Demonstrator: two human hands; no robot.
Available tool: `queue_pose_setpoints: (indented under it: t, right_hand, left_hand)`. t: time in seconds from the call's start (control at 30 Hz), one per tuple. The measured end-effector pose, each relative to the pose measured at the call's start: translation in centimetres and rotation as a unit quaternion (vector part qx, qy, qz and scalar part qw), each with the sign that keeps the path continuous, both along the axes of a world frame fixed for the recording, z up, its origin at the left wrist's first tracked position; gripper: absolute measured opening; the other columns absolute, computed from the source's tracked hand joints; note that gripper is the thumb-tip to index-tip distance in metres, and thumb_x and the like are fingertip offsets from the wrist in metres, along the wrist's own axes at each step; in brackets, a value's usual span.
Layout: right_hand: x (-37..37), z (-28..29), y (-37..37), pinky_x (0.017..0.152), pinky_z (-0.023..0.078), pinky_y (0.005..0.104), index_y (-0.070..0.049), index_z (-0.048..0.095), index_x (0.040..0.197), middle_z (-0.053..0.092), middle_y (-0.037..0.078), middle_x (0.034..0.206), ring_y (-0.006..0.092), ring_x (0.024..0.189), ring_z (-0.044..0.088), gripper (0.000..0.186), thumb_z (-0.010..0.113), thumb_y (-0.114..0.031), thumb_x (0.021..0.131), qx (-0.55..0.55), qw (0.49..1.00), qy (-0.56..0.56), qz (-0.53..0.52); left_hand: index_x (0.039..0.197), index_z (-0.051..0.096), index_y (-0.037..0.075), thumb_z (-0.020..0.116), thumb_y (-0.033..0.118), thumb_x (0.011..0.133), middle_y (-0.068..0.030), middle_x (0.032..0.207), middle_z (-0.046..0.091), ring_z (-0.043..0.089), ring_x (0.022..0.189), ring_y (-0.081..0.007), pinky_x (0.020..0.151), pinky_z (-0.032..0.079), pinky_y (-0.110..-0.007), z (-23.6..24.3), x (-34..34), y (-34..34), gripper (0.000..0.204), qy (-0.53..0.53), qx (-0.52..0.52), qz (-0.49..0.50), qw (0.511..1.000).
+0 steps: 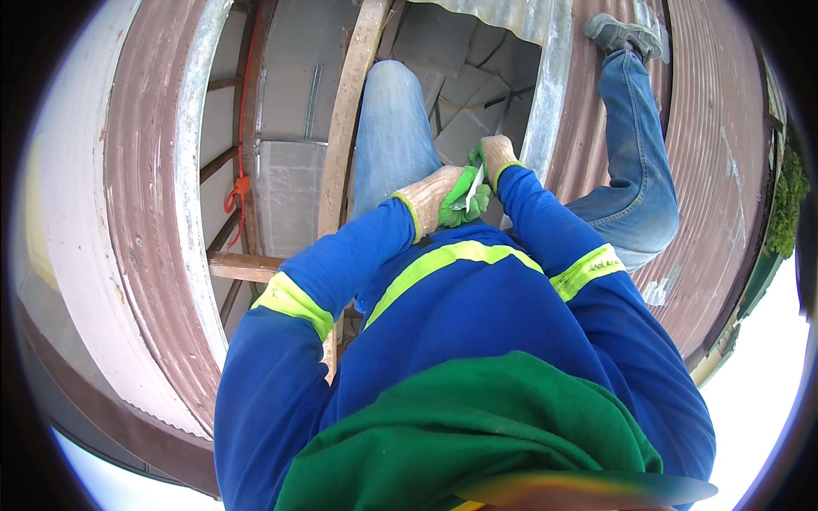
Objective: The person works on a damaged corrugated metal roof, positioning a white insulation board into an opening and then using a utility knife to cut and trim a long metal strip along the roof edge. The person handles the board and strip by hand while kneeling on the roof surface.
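"How's the grip in the head view?"
"The gloved left hand (453,198) looks curled around a small whitish strip (475,185). The right hand (496,157) meets it; how far that one closes (the fingers overlap) I can't tell."
"Where's the strip?"
"Between the hands, left of the roof's bright metal edge (548,98)."
"And the step?"
"Two-handed handling, I'd judge; the next move calls for a secure hold."
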State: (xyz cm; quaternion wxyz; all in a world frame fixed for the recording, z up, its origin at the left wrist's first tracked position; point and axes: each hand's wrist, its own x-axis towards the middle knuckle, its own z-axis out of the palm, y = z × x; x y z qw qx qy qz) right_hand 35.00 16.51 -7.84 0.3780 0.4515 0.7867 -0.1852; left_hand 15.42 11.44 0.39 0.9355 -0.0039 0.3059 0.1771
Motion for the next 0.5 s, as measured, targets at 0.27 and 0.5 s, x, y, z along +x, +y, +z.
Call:
queue_pose_setpoints:
  t: [0.27,0.5]
  right_hand:
    - [2.7,-0.9,-2.4,0.071,0.058,0.0376,-0.015,0.079,0.075,0.076,0.009,0.08,0.0278,0.083,0.076,0.002,0.077,-0.015,0.076,-0.002,1.0,0.006,-0.024]
    - [0.0,0.4,0.5,0.068,0.058,0.0385,-0.012,0.075,0.097,0.074,0.008,0.084,0.0264,0.079,0.074,0.009,0.071,-0.014,0.089,-0.099,0.932,0.181,-0.299]
  left_hand:
    - [0.12,0.059,0.001,0.049,0.012,0.107,-0.0044,0.103,0.064,0.06,0.087,-0.0103,0.079,0.055,-0.023,1.6,-0.9,0.0,0.02,0.14,0.583,-0.191,0.777]
    - [0.113,0.059,0.006,0.05,0.031,0.109,-0.0082,0.093,0.065,0.067,0.068,-0.0231,0.06,0.061,-0.039,2.4,0.2,1.9,0.026,0.012,-0.203,-0.025,0.979]
